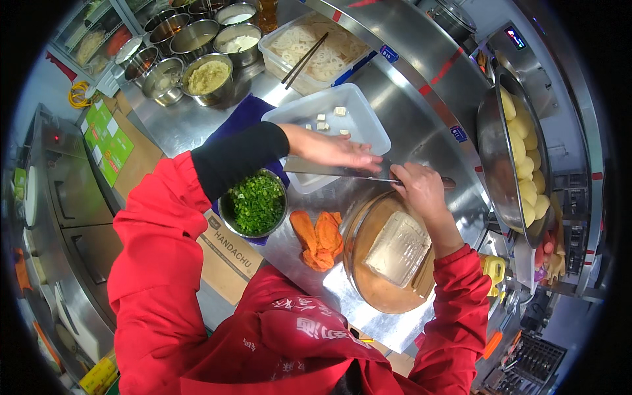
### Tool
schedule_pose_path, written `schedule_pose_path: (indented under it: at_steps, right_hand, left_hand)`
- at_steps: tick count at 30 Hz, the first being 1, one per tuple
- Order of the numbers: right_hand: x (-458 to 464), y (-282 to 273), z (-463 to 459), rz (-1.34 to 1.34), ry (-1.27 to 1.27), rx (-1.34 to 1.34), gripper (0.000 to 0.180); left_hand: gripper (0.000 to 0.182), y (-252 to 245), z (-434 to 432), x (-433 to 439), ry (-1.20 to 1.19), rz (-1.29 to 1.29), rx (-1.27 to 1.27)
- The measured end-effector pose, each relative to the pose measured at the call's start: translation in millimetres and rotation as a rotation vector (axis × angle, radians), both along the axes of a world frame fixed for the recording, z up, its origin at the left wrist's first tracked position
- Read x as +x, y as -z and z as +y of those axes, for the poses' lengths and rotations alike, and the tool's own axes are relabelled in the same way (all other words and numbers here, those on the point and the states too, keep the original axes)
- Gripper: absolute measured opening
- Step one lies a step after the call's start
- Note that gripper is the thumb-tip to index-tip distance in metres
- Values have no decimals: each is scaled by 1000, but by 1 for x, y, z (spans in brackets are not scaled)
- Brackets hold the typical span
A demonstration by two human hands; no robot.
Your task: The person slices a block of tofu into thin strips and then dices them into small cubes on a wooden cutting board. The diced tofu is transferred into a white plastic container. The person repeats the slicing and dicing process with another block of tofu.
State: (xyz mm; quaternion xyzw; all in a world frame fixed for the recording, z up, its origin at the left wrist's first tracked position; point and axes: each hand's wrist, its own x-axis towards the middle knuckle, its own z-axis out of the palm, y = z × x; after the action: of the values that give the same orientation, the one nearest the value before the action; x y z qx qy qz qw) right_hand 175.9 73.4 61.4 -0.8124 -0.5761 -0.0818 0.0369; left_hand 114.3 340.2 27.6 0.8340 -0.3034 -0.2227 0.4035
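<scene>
My right hand (422,187) grips the handle of a cleaver (326,169), its broad blade reaching left over the near edge of a translucent plastic tub (368,121). With fingers spread, my left hand (335,150) lies over or against the blade; whether it touches is not clear. Several small white cubes, apparently tofu (339,111), lie in the tub. A large block of tofu (399,249) rests on a round wooden chopping board (360,276) below my right hand. Left of the board are a crumpled orange cloth (318,239) and a metal bowl of chopped green onions (254,202).
A box of sliced lotus root (316,44) with chopsticks (305,60) across it stands behind the tub. Several metal bowls, one with yellowish paste (207,78), crowd the back left. At right, a large metal basin (498,163) holds peeled potatoes (526,158).
</scene>
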Motion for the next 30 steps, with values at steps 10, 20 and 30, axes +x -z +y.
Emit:
schedule_pose_path:
  at_steps: [10, 20, 30]
  right_hand:
    - [-27, -21, -53, 99, 48, 88, 24]
    - [-83, -92, -279, 250, 545, 86, 19]
    - [-60, -66, -409, 329, 685, -68, 17]
  left_hand:
    - [68, 46, 54, 12, -281, 76, 242]
    - [63, -7, -70, 41, -188, 115, 50]
    - [70, -22, -289, 81, 95, 294, -130]
